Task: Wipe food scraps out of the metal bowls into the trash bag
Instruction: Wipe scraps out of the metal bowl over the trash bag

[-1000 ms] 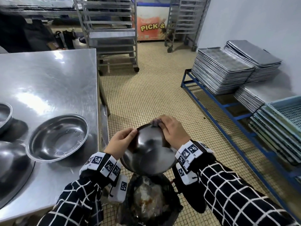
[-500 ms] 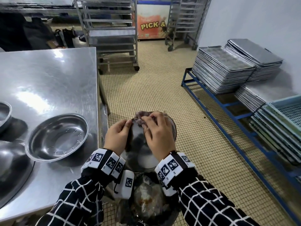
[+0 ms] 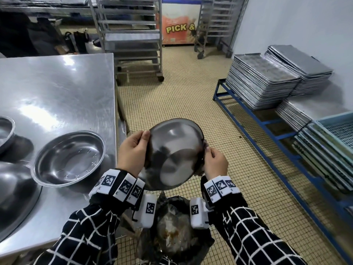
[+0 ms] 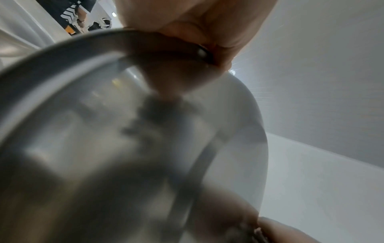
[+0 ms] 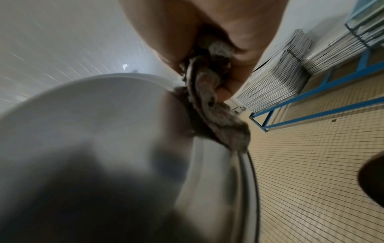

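So the bowl (image 3: 172, 153) got lifted and tipped up a bit, it sits higher over the trash bag (image 3: 175, 232) than a second ago, with its outside now facing the camera. The right hand (image 3: 215, 163) slid off the top of the bowl, where it was half a second back, and is down at the right edge of the rim, pinching the rag (image 5: 209, 92) against it. The left hand (image 3: 133, 152) shifted too, thumb now up on the left rim instead of lower on the side.
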### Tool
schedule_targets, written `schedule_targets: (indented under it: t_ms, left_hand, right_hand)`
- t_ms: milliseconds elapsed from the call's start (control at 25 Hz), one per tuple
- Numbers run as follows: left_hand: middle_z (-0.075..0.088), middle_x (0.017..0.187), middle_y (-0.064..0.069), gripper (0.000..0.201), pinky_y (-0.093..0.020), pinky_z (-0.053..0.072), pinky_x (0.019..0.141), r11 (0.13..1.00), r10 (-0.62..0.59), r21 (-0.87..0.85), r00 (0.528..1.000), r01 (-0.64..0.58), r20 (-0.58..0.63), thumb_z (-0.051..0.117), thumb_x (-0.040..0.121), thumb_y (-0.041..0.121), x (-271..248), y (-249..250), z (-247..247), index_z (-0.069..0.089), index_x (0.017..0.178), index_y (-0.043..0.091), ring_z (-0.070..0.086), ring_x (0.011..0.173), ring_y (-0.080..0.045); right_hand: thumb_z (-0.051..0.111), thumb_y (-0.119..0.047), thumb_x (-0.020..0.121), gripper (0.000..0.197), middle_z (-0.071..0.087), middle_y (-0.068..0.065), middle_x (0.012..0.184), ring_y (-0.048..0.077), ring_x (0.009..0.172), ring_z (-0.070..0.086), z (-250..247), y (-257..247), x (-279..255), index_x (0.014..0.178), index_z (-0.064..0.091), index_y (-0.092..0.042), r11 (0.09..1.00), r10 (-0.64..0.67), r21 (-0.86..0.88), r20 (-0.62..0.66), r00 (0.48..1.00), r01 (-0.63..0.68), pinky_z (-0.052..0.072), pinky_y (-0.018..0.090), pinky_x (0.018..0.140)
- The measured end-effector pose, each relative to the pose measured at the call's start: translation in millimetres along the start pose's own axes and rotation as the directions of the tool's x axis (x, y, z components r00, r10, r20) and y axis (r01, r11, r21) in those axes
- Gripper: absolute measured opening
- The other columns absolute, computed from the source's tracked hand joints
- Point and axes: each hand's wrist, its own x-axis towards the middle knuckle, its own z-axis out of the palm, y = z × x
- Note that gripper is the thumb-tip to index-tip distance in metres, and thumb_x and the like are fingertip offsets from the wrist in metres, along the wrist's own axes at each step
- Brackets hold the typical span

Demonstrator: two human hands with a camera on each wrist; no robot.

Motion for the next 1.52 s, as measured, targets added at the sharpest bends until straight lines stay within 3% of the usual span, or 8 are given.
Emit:
schedule_targets:
  t_ms: [160, 320, 400, 640, 840, 1040, 1320, 1520]
  left_hand:
    - [0.060, 0.069, -0.003, 0.028, -0.034, 0.046, 0.066, 0.998, 0.029, 0.049, 0.999, -0.027, -0.036, 0.051, 0.097, 0.030, -3, 1, 5, 0.064, 0.079, 0.013, 0.053, 0.065, -0.012]
    - [0.066, 0.072, -0.001, 0.024, -0.041, 0.054, 0.069, 0.990, 0.088, 0.115, 0.996, -0.088, 0.004, 0.052, 0.096, 0.031, -6, 2, 11, 0.064, 0.078, 0.020, 0.061, 0.070, -0.020]
    - [0.065, 0.069, 0.001, 0.026, -0.041, 0.053, 0.067, 0.969, 0.135, 0.205, 0.991, -0.136, 0.019, 0.051, 0.095, 0.035, -9, 6, 9, 0.062, 0.077, 0.021, 0.061, 0.070, -0.022]
    - [0.065, 0.074, -0.006, 0.028, -0.045, 0.050, 0.072, 0.974, 0.147, 0.174, 0.989, -0.143, -0.011, 0.051, 0.096, 0.034, -14, 8, 12, 0.064, 0.080, 0.014, 0.060, 0.075, -0.026]
    - [0.054, 0.057, 0.006, 0.034, -0.035, 0.041, 0.059, 0.987, 0.104, 0.123, 0.994, -0.106, 0.024, 0.049, 0.097, 0.035, -14, 2, 7, 0.059, 0.074, 0.012, 0.049, 0.059, -0.014]
    - [0.056, 0.072, -0.006, 0.030, -0.027, 0.042, 0.064, 0.993, 0.030, -0.114, 0.999, -0.027, 0.025, 0.048, 0.098, 0.025, -9, 3, 3, 0.061, 0.076, 0.009, 0.050, 0.067, -0.014]
    - [0.066, 0.107, 0.002, 0.033, -0.036, 0.048, 0.095, 0.997, -0.079, 0.002, 0.965, 0.081, 0.250, 0.050, 0.093, 0.046, 2, -29, -9, 0.063, 0.112, 0.022, 0.061, 0.105, -0.018]
    - [0.069, 0.081, 0.007, 0.016, -0.016, 0.050, 0.071, 0.937, 0.093, 0.275, 0.913, -0.216, 0.398, 0.059, 0.089, 0.040, -6, -6, 15, 0.063, 0.094, 0.025, 0.065, 0.078, -0.006]
  right_hand:
    - [0.049, -0.027, 0.097, 0.028, 0.053, 0.001, 0.120, 0.012, 0.105, 0.052, -2, -36, -28, 0.121, 0.060, -0.019, 0.960, -0.272, 0.047, -0.092, 0.958, 0.277, 0.051, 0.029, 0.087]
    - [0.032, -0.034, 0.096, 0.050, 0.031, 0.003, 0.151, 0.021, 0.137, 0.028, 26, -53, -72, 0.142, 0.039, -0.016, 0.730, -0.651, -0.154, 0.138, 0.746, 0.666, 0.031, 0.047, 0.110]
    - [0.025, -0.041, 0.094, 0.059, 0.023, 0.000, 0.156, 0.028, 0.141, 0.019, 33, -45, -76, 0.148, 0.028, -0.019, 0.682, -0.661, -0.249, 0.191, 0.725, 0.687, 0.021, 0.054, 0.112]
    - [0.022, -0.045, 0.096, 0.058, 0.031, 0.001, 0.153, 0.021, 0.141, 0.023, 34, -57, -52, 0.146, 0.035, -0.017, 0.835, -0.543, -0.143, -0.066, 0.837, 0.531, 0.017, 0.041, 0.116]
    - [0.028, -0.042, 0.100, 0.051, 0.045, 0.005, 0.142, 0.023, 0.132, 0.039, 31, -33, -13, 0.138, 0.046, -0.015, 0.972, -0.067, 0.222, -0.074, 0.995, 0.082, 0.030, 0.040, 0.111]
    - [0.032, -0.041, 0.101, 0.044, 0.052, 0.008, 0.130, 0.026, 0.117, 0.049, 4, -7, 2, 0.136, 0.047, -0.018, 0.893, 0.241, 0.358, 0.130, 0.962, -0.272, 0.038, 0.035, 0.098]
    - [0.038, -0.041, 0.099, 0.035, 0.056, -0.006, 0.098, 0.017, 0.094, 0.053, -30, -16, 7, 0.117, 0.056, -0.017, 0.984, 0.011, 0.174, 0.054, 0.998, -0.020, 0.038, 0.024, 0.073]
    - [0.045, -0.029, 0.098, 0.020, 0.059, -0.003, 0.093, 0.014, 0.087, 0.055, -24, -17, 15, 0.103, 0.055, -0.013, 0.850, -0.428, -0.167, 0.333, 0.840, 0.499, 0.042, 0.021, 0.074]
